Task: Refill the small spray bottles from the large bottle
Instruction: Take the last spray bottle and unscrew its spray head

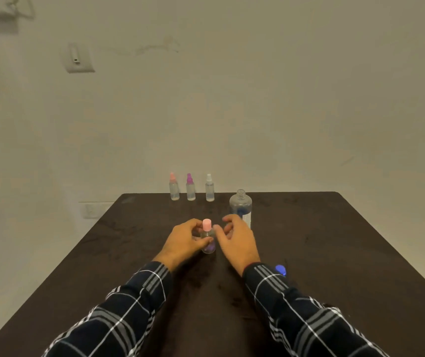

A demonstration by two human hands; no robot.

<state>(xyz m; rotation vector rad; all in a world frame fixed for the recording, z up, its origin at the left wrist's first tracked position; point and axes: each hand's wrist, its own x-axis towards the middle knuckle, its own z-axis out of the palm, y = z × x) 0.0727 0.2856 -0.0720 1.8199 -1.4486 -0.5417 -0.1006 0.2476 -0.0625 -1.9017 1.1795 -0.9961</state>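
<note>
The small clear plastic bottle (208,240) with its pink cap (207,224) stands upright on the desk (335,253), near the middle and a little towards the near side. The left hand (184,243) grips its body, thumb and fingers curled round it from the left. The right hand (237,240) hovers just to its right with fingers loosely curled and nothing in them. Motion blur hides whether the thumb brushes the bottle.

This bottle looks light and thin-walled, so a hard squeeze would likely dent it or push liquid out once it is opened. The smooth plastic may slip if wet. The body is the place to steady it, and the pink cap is the part to pinch and twist. A purplish patch shows low on its side, but no writing there can be read.

Just beyond the right hand stands the large clear round-shouldered bottle (240,204), its threaded neck uncapped. It has a blue patch and a white label too blurred to read. A blue cap (280,269) lies on the desk by the right sleeve.

Along the far edge three slim spray bottles stand in a row, well apart from the hands: an orange-topped spray bottle (174,188), a magenta-topped spray bottle (190,189) and a white-topped spray bottle (209,189).
</note>
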